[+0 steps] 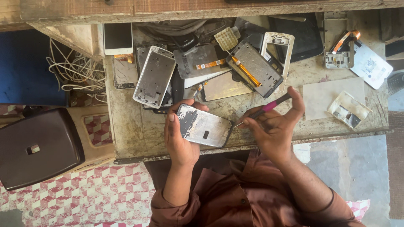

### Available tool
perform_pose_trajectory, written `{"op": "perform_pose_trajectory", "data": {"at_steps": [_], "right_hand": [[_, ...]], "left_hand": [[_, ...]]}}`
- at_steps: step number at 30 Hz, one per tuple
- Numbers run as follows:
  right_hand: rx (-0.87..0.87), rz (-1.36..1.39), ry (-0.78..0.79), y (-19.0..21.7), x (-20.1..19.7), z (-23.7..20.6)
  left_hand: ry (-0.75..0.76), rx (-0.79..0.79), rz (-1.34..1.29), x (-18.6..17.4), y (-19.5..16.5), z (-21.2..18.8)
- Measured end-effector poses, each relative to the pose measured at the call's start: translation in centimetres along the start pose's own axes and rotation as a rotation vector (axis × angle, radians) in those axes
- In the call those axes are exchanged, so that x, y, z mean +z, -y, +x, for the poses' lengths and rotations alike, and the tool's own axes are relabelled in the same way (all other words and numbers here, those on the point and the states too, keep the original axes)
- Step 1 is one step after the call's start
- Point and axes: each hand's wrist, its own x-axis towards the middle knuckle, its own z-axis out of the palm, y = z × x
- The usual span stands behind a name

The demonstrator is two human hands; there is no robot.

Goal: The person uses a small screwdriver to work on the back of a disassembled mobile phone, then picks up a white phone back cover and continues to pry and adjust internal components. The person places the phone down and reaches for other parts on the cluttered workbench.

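a phone frame (204,125) is held in the grip of the left hand (180,134), above the near edge of the counter (134,134), with the thumb on its upper corner. a thin screwdriver (263,110) with a pink handle is pinched in the closed grip of the right hand (275,126); its tip is seen just beside the right edge of the frame. further away, a silver phone frame (154,77), a circuit part with an orange ribbon (253,68) and a white phone (118,38) are laid among other parts. white cables (78,71) are hung at the far left.
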Motion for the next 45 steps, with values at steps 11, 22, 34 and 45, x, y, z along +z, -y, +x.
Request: {"op": "perform_pose_trajectory", "data": {"at_steps": [11,22,34,45], "right_hand": [[-0.051,0.186,-0.104,-0.7,-0.2,-0.2],[-0.023,0.076,0.036,0.0,0.0,-0.1],[0.037,0.082,0.017,0.2,0.0,0.2],[0.064,0.148,0.007,0.2,-0.1,0.2]], "left_hand": [[0.019,0.007,-0.006,0.0,-0.1,0.1],[0.021,0.016,-0.001,0.2,-0.1,0.0],[0.011,0.034,-0.021,0.4,0.0,0.0],[0.006,-0.005,-0.061,0.5,-0.1,0.0]]}}
